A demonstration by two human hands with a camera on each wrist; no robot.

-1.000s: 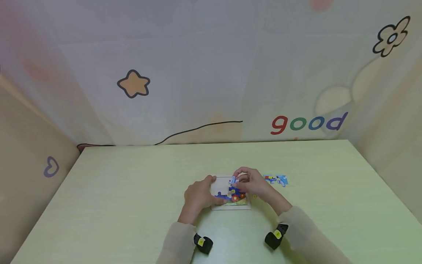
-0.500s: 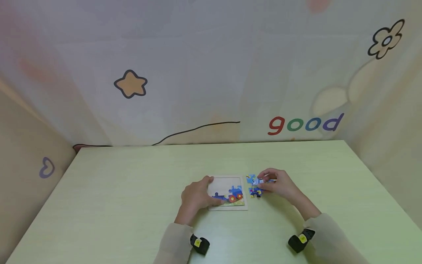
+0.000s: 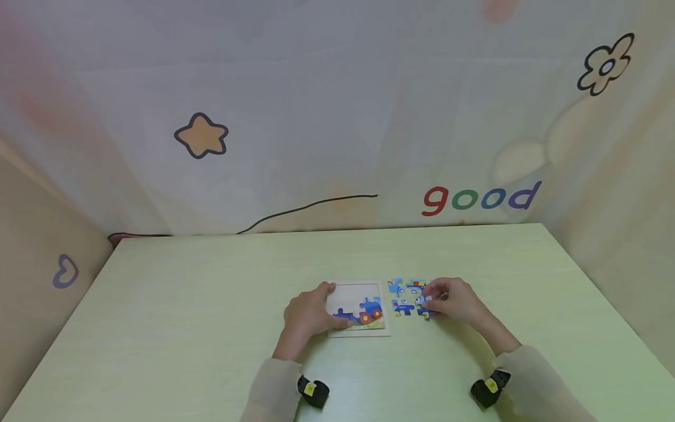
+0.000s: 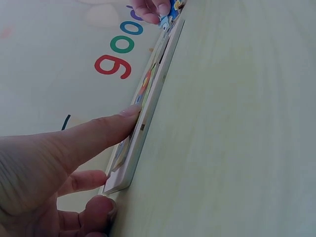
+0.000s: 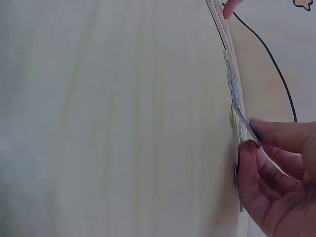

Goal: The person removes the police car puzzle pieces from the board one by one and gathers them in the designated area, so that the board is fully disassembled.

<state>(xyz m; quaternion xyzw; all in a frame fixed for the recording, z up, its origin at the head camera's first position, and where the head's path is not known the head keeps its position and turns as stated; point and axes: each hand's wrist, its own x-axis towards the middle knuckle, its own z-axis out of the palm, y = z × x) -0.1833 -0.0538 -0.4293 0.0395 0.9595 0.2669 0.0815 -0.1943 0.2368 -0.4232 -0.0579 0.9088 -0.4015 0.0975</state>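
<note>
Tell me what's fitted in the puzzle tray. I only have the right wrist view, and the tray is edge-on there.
Observer: Head view: the puzzle tray has fitted pieces along its near side, showing blue vehicle parts with red wheels.
Operator: Anything on its near edge?
Observer: Left wrist view: the left hand has its thumb laid over that edge.
Operator: And what's printed on the ones outside it?
Observer: Head view: the loose pieces are mostly blue, with some red and yellow.
</note>
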